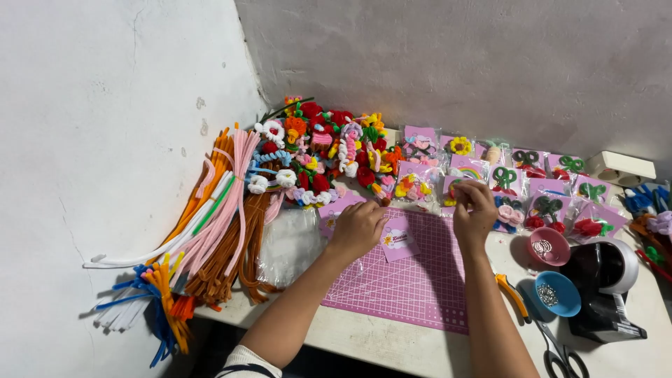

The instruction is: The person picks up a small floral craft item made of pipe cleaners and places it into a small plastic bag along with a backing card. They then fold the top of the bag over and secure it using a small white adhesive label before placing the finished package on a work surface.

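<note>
The left hand (358, 227), fingers curled, pins a pink card (399, 241) to the cutting mat (413, 287) at mid-worktop. The right hand (474, 210), closed, pinches a small item, too small to identify, just beyond the mat's far edge, beside bagged craft packets (546, 206).

Two hands, left grip (358, 227) and right grip (474, 210); two small bowls, pink (549, 246) at three o'clock, blue (558, 293) below; one cutting mat (413, 280); one tape dispenser (605, 287); one pair of scissors (560, 353).
</note>
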